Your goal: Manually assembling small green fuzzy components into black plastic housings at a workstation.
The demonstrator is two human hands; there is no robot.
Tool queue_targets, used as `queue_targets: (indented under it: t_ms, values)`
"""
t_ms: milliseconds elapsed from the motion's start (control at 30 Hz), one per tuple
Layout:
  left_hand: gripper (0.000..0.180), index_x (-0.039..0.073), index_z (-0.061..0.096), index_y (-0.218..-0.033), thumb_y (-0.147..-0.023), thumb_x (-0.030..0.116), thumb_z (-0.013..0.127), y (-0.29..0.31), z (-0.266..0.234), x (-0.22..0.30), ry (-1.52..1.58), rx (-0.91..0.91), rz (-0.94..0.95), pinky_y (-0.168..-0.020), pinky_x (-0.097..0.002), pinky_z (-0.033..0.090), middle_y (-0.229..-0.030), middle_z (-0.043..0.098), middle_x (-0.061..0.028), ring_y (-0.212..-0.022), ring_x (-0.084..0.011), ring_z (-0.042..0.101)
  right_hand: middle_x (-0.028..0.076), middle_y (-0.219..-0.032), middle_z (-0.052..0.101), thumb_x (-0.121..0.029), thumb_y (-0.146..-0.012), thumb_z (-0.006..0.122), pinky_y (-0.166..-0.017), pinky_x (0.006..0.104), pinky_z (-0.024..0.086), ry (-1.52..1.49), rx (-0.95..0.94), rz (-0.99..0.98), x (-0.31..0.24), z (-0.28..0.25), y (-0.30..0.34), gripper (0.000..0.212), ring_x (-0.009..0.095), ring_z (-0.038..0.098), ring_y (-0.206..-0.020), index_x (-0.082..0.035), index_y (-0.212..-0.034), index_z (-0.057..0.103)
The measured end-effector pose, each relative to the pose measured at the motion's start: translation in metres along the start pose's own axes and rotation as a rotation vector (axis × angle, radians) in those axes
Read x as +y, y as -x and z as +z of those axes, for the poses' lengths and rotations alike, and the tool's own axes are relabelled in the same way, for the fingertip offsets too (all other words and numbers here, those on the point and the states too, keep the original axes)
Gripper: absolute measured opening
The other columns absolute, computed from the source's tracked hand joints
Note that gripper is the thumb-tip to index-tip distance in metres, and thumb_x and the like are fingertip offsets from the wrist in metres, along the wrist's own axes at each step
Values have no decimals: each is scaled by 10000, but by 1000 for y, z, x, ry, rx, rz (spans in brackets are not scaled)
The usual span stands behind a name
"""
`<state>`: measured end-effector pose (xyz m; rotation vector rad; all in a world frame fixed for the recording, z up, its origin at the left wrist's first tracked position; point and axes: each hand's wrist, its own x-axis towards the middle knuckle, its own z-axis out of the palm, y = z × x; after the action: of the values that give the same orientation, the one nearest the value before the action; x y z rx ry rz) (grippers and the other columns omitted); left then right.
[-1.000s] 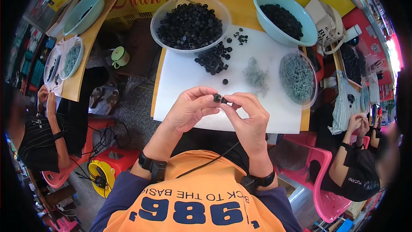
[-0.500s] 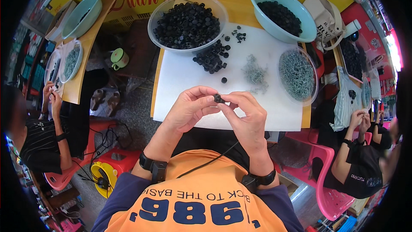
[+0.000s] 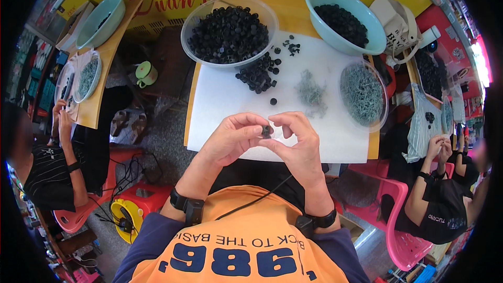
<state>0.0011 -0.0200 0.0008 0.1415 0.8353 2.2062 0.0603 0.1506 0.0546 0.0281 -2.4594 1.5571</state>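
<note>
Pinched between the thumb and forefinger of my left hand (image 3: 233, 137) is a small black plastic cap (image 3: 266, 131), held above the front part of the white sheet (image 3: 225, 102). Close on its right is my right hand (image 3: 297, 139). The right thumb reaches to the cap's lower edge, and the right forefinger arches away from it, leaving a gap. Whether the right thumb touches the cap is hard to tell. A lone black cap (image 3: 273, 101) lies just beyond my hands, with a pile of similar caps (image 3: 257, 77) further back.
A clear tub of black caps (image 3: 187, 42) stands at the back; a pale blue basin (image 3: 378, 47) is at back right. Greenish screws (image 3: 310, 91) lie loose on the sheet, beside a screw-filled clear tray (image 3: 385, 105). Co-workers (image 3: 55, 173) sit on both sides.
My right forefinger has lifted off the cap and the right hand has opened. Both hands have come slightly nearer to me, with the cap still in my left fingers.
</note>
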Motion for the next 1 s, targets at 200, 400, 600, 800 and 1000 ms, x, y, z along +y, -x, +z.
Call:
queue_targets:
  t_ms: [200, 400, 600, 800, 1000]
  values:
    - [297, 51, 525, -1131, -871, 58, 669, 0, 7, 3, 67, -27, -87, -833, -302, 544, -1015, 613, -81, -952, -167, 640, 63, -1035, 604, -77, -687, 810, -797, 284, 485, -159, -133, 21, 13, -3, 1, 366, 170, 591, -929, -80, -1041, 716]
    - [391, 73, 456, -1194, -869, 49, 671, 0, -1, -2, 72, -56, -139, -826, -279, 535, -998, 646, -103, -941, -160, 644, 72, -1029, 655, -65, -690, 807, -859, 316, 474, -288, -177, 56, 24, -2, 2, 286, 197, 595, -973, -47, -961, 719]
    - [451, 65, 453, -1202, -834, 52, 713, 0, 2, -2, 36, 1, -145, -833, -295, 520, -1007, 633, -100, -934, -171, 629, 59, -950, 679, -59, -687, 802, -853, 322, 470, -229, -184, -10, 27, 0, 0, 268, 217, 593, -965, -41, -939, 714]
    - [448, 64, 452, -1208, -838, 45, 704, -1, 4, 0, -3, 38, -115, -838, -298, 520, -999, 645, -107, -939, -176, 633, 58, -970, 665, -94, -696, 795, -918, 351, 389, -42, -154, -199, 35, 3, -4, 272, 230, 586, -960, -56, -938, 677]
    - [452, 47, 428, -1222, -847, 25, 681, -4, 2, 0, -49, 72, -110, -843, -307, 521, -999, 656, -121, -936, -177, 644, 32, -968, 649, -88, -713, 762, -893, 357, 369, 86, -89, -369, 40, 7, -2, 270, 213, 584, -942, -64, -950, 636]
